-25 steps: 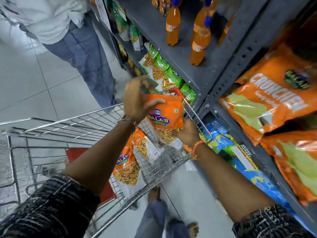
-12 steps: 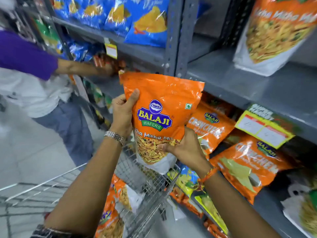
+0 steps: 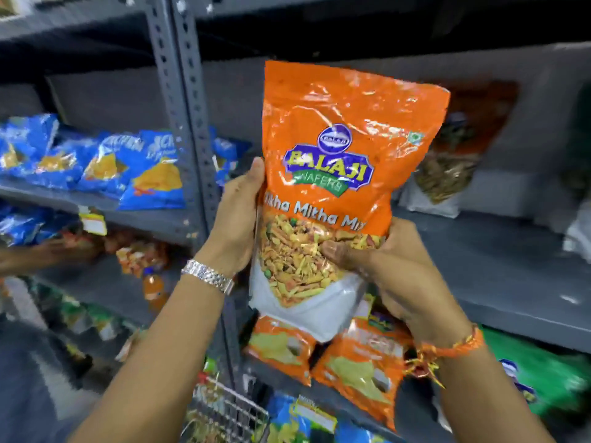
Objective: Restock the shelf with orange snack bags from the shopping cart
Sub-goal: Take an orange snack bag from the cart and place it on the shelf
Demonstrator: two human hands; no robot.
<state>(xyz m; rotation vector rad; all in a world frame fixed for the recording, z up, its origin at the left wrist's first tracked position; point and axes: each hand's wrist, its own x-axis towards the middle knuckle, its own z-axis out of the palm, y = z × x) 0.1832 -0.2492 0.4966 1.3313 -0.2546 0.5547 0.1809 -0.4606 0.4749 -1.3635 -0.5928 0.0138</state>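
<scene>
The orange snack bag (image 3: 339,187) carries a round blue badge with small lettering too blurred to read, and below it a blue emblem with "BALAJI" in yellow letters. A green band under the emblem reads "WAFERS". Lower, white lettering reads "…kha Mitha Mix", its first letters hidden at the bag's left edge. The blue bags (image 3: 150,174) on the shelf bear white lettering too blurred to read, as are the price tags (image 3: 93,221).
</scene>
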